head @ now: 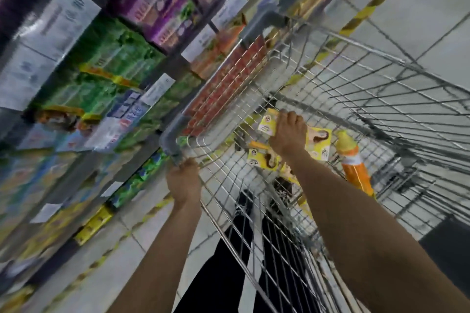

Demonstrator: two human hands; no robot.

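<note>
While left hand clenches cart rim, right hand reaches down, grip curled on yellow box.

Both forearms are bare as far up as the view reaches, and the left hand and right hand are uncovered as well. Lower down, the legs are in plain black trousers, long and fairly loose. The feet wear dark shoes; the left one seems to carry pale stripes, though blur hides the detail
</note>
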